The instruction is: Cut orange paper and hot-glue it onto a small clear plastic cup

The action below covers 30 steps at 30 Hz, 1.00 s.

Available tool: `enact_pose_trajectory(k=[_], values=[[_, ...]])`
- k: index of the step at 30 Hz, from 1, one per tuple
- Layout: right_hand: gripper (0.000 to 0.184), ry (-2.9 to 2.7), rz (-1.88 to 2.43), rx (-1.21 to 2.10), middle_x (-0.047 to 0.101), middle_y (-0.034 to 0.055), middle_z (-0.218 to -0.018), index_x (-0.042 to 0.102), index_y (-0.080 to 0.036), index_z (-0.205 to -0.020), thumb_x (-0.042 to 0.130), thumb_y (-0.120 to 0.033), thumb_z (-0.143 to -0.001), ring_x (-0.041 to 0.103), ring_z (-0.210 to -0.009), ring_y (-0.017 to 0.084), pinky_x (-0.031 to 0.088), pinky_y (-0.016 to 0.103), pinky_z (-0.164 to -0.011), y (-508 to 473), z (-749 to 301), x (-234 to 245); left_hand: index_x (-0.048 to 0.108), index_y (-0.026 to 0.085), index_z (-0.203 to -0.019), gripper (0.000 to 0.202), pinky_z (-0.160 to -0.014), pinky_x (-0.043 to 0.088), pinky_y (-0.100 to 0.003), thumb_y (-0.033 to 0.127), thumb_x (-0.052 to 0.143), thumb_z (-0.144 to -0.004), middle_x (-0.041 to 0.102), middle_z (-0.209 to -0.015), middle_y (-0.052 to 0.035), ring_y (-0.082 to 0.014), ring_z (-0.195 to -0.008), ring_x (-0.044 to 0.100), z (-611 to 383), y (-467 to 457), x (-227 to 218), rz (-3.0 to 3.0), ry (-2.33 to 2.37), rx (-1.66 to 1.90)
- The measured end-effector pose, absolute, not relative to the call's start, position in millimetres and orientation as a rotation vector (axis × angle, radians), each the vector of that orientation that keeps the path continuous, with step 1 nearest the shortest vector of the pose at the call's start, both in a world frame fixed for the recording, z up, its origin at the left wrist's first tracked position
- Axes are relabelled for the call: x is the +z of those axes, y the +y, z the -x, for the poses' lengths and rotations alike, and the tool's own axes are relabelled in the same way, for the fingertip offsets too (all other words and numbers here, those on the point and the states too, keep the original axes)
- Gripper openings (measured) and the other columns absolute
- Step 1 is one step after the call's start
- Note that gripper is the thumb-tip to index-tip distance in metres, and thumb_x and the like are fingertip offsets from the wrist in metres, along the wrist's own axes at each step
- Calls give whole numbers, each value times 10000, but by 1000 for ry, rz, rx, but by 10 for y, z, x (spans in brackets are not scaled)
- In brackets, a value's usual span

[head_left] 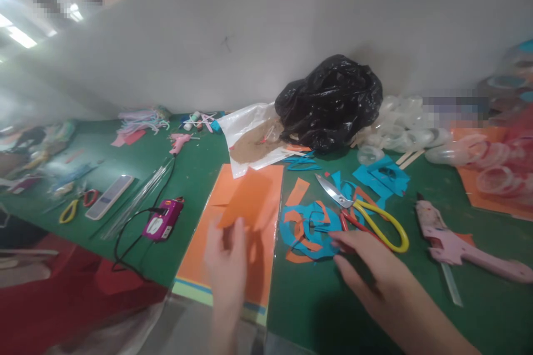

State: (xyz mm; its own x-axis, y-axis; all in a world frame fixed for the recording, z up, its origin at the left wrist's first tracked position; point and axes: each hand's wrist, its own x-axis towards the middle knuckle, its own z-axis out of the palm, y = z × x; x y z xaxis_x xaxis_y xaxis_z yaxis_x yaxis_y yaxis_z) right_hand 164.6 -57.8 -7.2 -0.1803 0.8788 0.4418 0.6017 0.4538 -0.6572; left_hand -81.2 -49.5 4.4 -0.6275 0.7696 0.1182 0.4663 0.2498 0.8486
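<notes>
My left hand (227,255) pinches a small piece of orange paper (249,197) by its near edge. The piece is raised above a stack of orange sheets (200,244) in a clear sleeve, with blue and green edges showing at the bottom. Over the green table, my right hand (375,266) has its thumb and fingers apart and holds nothing. Its fingertips are close to a pile of blue and orange paper scraps (306,227); I cannot tell whether they touch. Just beyond it lie yellow-handled scissors (358,205), blades pointing away, and a red handle (362,227) partly under them.
A pink glue gun (458,244) lies at the right. Clear plastic cups (416,127) and a black plastic bag (333,102) stand by the wall. On the left are a purple device (164,220) with a cable, a phone (110,197) and a smaller glue gun (180,143).
</notes>
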Motion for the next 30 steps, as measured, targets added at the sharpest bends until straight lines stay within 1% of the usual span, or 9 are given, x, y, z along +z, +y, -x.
enact_pose_trajectory(k=[3, 6, 9, 12, 15, 17, 21, 27, 30], values=[[423, -1742, 1314, 796, 714, 127, -1340, 587, -227, -1366, 581, -370, -968, 699, -1222, 282, 620, 402, -984, -611, -1338, -121, 675, 197, -1046, 389, -846, 600, -340, 549, 666, -882, 764, -1028, -96, -252, -998, 737, 466, -626, 2, -944, 1907, 1272], [542, -1414, 1341, 1190, 632, 154, -1442, 499, -236, -1459, 593, -433, -963, 656, -1285, 288, 624, 405, -975, -614, -1129, -202, 688, 207, -1107, 426, -916, 604, -367, 559, 679, -869, 771, -1113, -115, -264, -1060, 742, 250, -710, -62, -879, 1680, 1205], [541, -1172, 1219, 1441, 653, 131, -1407, 498, -260, -1452, 604, -454, -958, 651, -1276, 267, 604, 385, -999, -582, -1054, -216, 690, 219, -1173, 476, -980, 584, -407, 592, 658, -879, 750, -1202, -137, -287, -1129, 722, 168, -779, -94, -903, 1659, 1117], [456, -1098, 1120, 1568, 717, 103, -1286, 607, -261, -1336, 630, -495, -945, 690, -1172, 254, 588, 373, -1003, -551, -1085, -200, 684, 234, -1209, 451, -1033, 544, -414, 575, 612, -924, 733, -1214, -125, -271, -1129, 704, 135, -828, -72, -996, 1662, 1019], [429, -993, 1162, 1585, 758, 105, -1150, 704, -223, -1155, 660, -575, -913, 716, -1016, 253, 604, 354, -922, -540, -1151, -225, 694, 233, -1155, 341, -947, 558, -372, 490, 565, -973, 713, -1158, -102, -236, -1035, 690, 87, -832, -35, -1114, 1690, 987], [465, -925, 1206, 1576, 771, 102, -1087, 725, -214, -1108, 687, -618, -882, 713, -930, 244, 611, 335, -851, -532, -1190, -254, 690, 239, -1137, 274, -885, 559, -345, 419, 551, -984, 681, -1143, -90, -219, -1012, 666, 58, -809, -34, -1220, 1738, 1039], [541, -869, 1158, 1652, 784, 114, -1077, 749, -213, -1133, 730, -659, -828, 726, -922, 273, 621, 378, -842, -495, -1240, -263, 629, 257, -1247, 326, -940, 533, -355, 350, 611, -936, 598, -1260, -102, -229, -1155, 603, 66, -733, -89, -1304, 1775, 1149], [575, -858, 1141, 1694, 795, 147, -1082, 769, -207, -1153, 737, -669, -814, 747, -958, 323, 619, 449, -894, -446, -1291, -269, 606, 252, -1251, 414, -974, 501, -394, 405, 666, -871, 599, -1234, -96, -234, -1094, 591, 79, -607, -77, -1055, 1736, 1080], [540, -898, 1159, 1694, 795, 143, -1076, 766, -205, -1141, 736, -645, -830, 747, -959, 317, 618, 445, -902, -446, -1328, -311, 609, 229, -1196, 433, -904, 511, -365, 430, 694, -822, 611, -1149, -88, -220, -1014, 601, 60, -545, -6, -934, 1655, 1069]])
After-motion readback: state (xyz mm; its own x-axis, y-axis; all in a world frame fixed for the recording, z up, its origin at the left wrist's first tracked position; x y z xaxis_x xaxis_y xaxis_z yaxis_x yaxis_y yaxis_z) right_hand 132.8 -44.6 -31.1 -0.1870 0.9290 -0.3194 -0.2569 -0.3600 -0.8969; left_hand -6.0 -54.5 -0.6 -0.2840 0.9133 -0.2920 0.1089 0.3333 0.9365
